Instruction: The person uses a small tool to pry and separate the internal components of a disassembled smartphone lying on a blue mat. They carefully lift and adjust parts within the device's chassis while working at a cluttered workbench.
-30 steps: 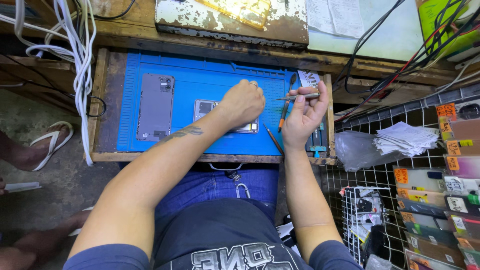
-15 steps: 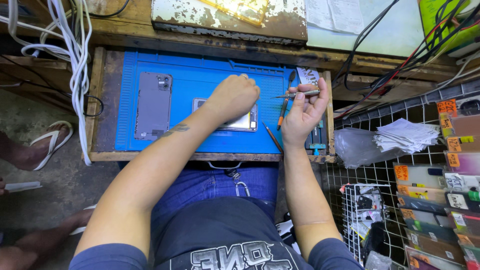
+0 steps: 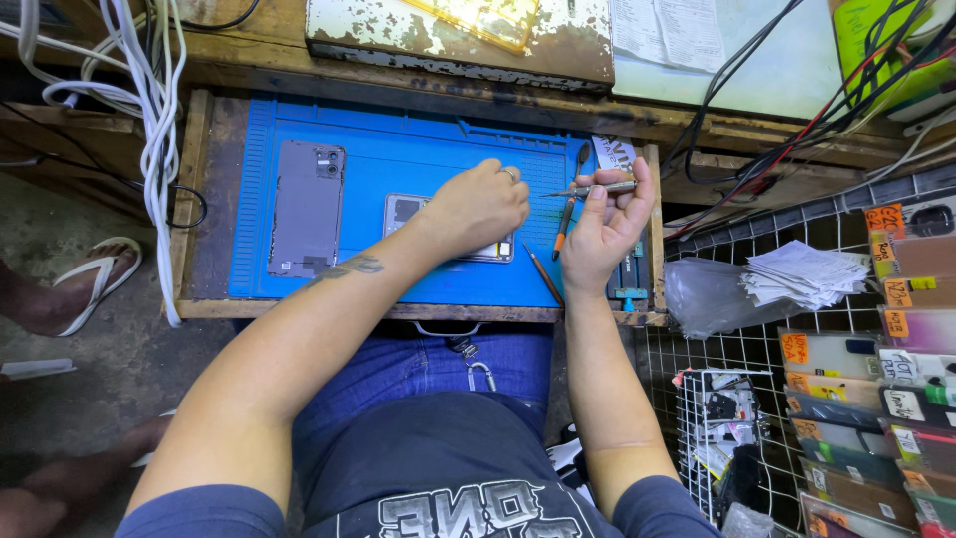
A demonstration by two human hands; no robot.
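Blue mat (image 3: 418,149): left hand (image 3: 478,204) presses opened phone (image 3: 403,211) mid-mat, right hand (image 3: 607,224) pinches tweezers (image 3: 593,189) near right edge; slipping could scratch circuitry.

Head view, straight down, close overhead

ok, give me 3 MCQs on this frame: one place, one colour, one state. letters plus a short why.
1. Where does the grey phone back panel lie?
A. left part of the mat
B. on the person's lap
C. on the wire rack

2. What colour is the work mat?
A. green
B. blue
C. red

3. What is the right hand doing?
A. lying flat and empty
B. pinching a thin metal tool
C. gripping the white cables

Answers:
1 A: the panel sits apart, left of the left hand, which rests on the opened phone.
2 B: the mat is plainly blue.
3 B: the fingertips close on the tool above the mat's right edge.
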